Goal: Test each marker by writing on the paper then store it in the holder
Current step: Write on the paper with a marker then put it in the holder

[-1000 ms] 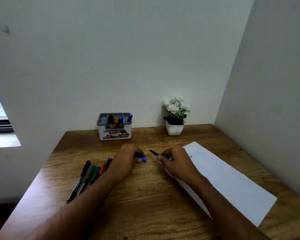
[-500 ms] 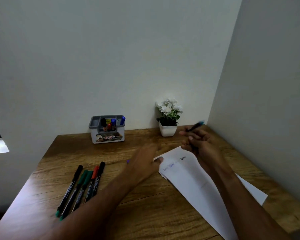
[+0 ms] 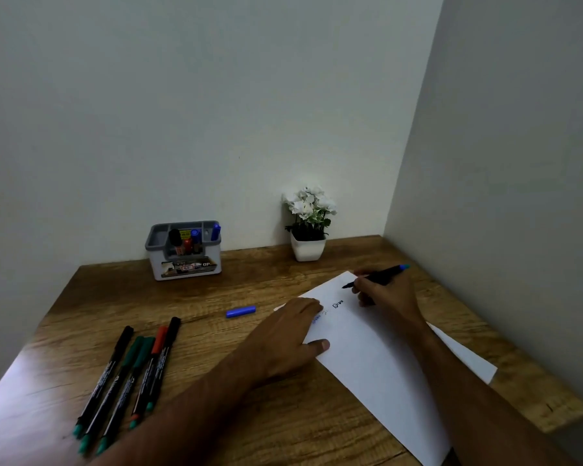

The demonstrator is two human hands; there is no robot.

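Pinching marker (image 3: 377,276) between right-hand fingers (image 3: 364,290), over paper (image 3: 377,358).

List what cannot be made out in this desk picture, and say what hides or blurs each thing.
Head view only:
- Whether the marker tip touches the paper: too small to tell.
- Blue writing on the paper: partly covered by the left hand.
- Black word: too small to read.
- Right hand grip: fingertips hidden behind the hand.
- Holder label and markers' lower parts: blurred; hidden by its walls.
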